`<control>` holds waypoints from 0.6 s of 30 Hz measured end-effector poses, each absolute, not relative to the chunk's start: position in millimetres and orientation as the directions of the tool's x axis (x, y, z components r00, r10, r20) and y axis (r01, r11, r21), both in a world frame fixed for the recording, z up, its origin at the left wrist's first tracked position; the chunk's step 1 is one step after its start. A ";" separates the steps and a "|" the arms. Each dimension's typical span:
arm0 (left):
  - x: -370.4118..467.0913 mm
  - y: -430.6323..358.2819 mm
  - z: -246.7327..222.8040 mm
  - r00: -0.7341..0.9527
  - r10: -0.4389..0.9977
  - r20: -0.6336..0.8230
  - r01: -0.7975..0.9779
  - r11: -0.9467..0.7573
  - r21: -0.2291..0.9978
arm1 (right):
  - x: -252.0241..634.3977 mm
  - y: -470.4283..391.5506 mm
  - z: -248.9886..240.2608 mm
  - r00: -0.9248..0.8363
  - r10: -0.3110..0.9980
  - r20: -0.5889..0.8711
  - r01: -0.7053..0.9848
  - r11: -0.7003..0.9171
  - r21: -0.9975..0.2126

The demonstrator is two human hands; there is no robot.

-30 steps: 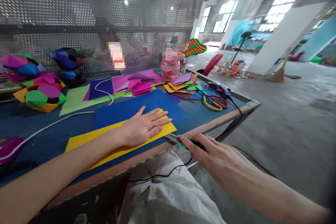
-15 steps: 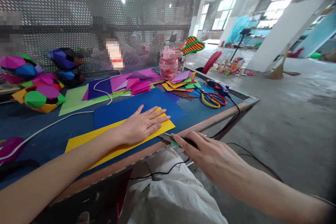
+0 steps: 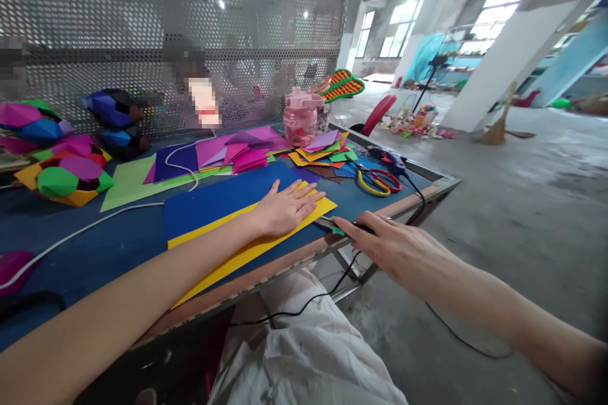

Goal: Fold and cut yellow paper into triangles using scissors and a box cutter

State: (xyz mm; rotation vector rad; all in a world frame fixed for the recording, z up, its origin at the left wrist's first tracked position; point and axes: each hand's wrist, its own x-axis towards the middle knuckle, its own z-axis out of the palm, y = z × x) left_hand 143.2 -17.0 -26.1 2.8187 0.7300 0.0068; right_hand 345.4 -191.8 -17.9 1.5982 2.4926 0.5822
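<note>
My left hand (image 3: 287,209) lies flat with its fingers spread on a yellow sheet (image 3: 228,266) along the table's front edge. Under and behind it is a larger blue sheet (image 3: 213,202). Just past the yellow sheet's right end, my right hand (image 3: 389,240) grips a knife with a thin metal blade (image 3: 323,221), a dark handle and a green part. The blade points left, close to the sheet's near edge; whether they touch I cannot tell. Much of the handle is hidden by my fingers.
Yellow-and-red-handled scissors (image 3: 375,182) and a corded tool (image 3: 389,158) lie at the right. Behind are coloured paper pieces (image 3: 251,152), a pink jug (image 3: 301,117), and a white cable (image 3: 95,224). Faceted paper balls (image 3: 71,177) sit at left. A mesh panel (image 3: 266,44) stands behind.
My left hand and the yellow sheet have shifted right and away from me. The right hand, with the knife, has also moved right and up the view.
</note>
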 end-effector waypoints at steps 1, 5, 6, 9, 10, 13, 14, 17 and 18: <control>144.3 -16.7 -25.8 0.877 0.478 -0.054 0.477 -0.850 0.224 | 347.5 -191.2 -18.8 -0.439 0.894 0.095 0.846 0.375 0.380; 141.1 -17.8 -26.5 0.890 0.451 -0.068 0.454 -0.861 0.229 | 349.3 -201.4 -23.5 -0.448 0.890 0.084 0.856 0.399 0.329; 140.2 -18.1 -27.0 0.895 0.442 -0.066 0.445 -0.867 0.226 | 348.7 -206.3 -24.3 -0.450 0.889 0.084 0.862 0.408 0.301; 139.7 -18.8 -27.8 0.900 0.431 -0.059 0.434 -0.877 0.207 | 345.0 -219.6 -25.3 -0.449 0.889 0.092 0.878 0.420 0.230; 140.0 -19.1 -27.7 0.899 0.433 -0.061 0.436 -0.877 0.202 | 343.2 -221.9 -25.3 -0.442 0.892 0.092 0.883 0.414 0.222; 141.4 -20.4 -25.9 0.893 0.443 -0.076 0.449 -0.873 0.189 | 336.7 -220.5 -25.1 -0.420 0.903 0.087 0.889 0.390 0.239; 141.6 -20.9 -25.2 0.891 0.447 -0.079 0.453 -0.872 0.185 | 334.4 -218.3 -25.0 -0.415 0.906 0.085 0.890 0.384 0.245; 141.4 -22.3 -23.8 0.887 0.455 -0.083 0.462 -0.869 0.179 | 328.2 -214.3 -25.1 -0.432 0.897 0.087 0.882 0.401 0.248; 141.1 -22.7 -23.6 0.887 0.454 -0.083 0.461 -0.869 0.182 | 326.6 -214.9 -25.3 -0.447 0.890 0.091 0.875 0.415 0.249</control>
